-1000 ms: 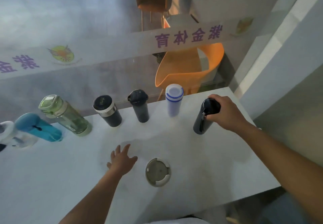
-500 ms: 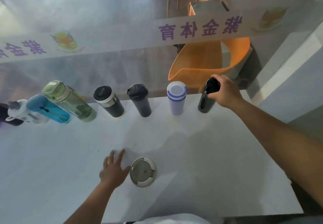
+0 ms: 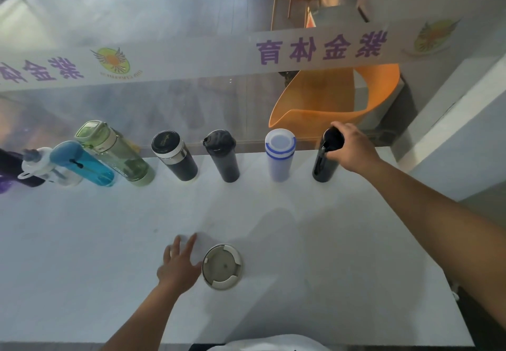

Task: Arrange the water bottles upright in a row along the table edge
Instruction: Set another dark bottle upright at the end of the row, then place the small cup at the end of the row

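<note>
Head view: the right hand (image 3: 353, 146) is closed around the cap of a tall black bottle (image 3: 325, 159) standing upright at the right end of a row along the far edge of the white surface (image 3: 328, 241), just right of a white bottle with blue bands (image 3: 279, 155). The left hand (image 3: 179, 264) lies flat with fingers spread on the surface, touching a round grey lid (image 3: 221, 266).

Dark purple bottle (image 3: 8, 167) cut by the left edge, black bottle (image 3: 325, 159) cap under right-hand fingers (image 3: 338, 153).
</note>
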A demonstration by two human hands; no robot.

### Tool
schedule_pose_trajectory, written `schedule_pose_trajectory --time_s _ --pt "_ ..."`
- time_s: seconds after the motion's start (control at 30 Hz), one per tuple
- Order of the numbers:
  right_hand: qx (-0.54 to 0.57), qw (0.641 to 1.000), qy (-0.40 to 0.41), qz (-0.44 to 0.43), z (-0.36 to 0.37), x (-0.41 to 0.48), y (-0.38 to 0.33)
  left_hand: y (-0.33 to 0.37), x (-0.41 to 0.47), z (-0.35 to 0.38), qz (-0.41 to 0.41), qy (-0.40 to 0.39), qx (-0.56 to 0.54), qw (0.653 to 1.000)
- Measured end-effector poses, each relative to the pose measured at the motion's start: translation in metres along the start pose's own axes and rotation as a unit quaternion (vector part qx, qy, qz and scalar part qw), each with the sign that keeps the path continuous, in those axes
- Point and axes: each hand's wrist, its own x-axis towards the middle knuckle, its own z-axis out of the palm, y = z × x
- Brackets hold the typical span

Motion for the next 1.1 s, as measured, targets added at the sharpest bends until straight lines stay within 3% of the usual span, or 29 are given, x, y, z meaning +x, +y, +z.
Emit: schedule_pose_trajectory --time_s 0.17,0.27,0.33,0.43,0.5,0.6,0.87,1.1 --pt "-0.12 0.992 0.038 -0.009 -0.001 -0.032 -0.025 0.0 -0.002 0.0 -0.003 0.001 0.004 1.0" --pt "-0.035 0.99 0.126 -0.055 0.013 -0.079 -0.055 -0.001 -0.003 0.002 -0.005 0.009 0.005 1.0" --pt "0.053 0.983 0.137 -0.107 0.03 -0.118 -0.08 -0.001 -0.005 0.003 -0.006 0.023 0.002 1.0" --pt "0.11 0.983 -0.042 -0.142 0.062 -0.172 -0.116 -0.002 -0.009 0.006 -0.01 0.039 0.003 0.999" --pt "0.068 0.971 -0.188 -0.13 0.085 -0.197 -0.136 -0.002 -0.011 0.007 -0.004 0.037 0.0 0.999" --pt "-0.01 0.96 -0.254 -0.12 0.119 -0.221 -0.153 -0.006 -0.012 0.005 0.012 0.012 -0.003 1.0" --pt "0.023 0.991 -0.121 -0.06 0.159 -0.249 -0.171 -0.016 -0.013 -0.002 0.087 -0.017 -0.013 0.996" --pt "0.075 0.994 -0.003 0.073 0.136 -0.266 -0.153 0.008 -0.016 0.003 0.193 -0.021 -0.036 0.98"
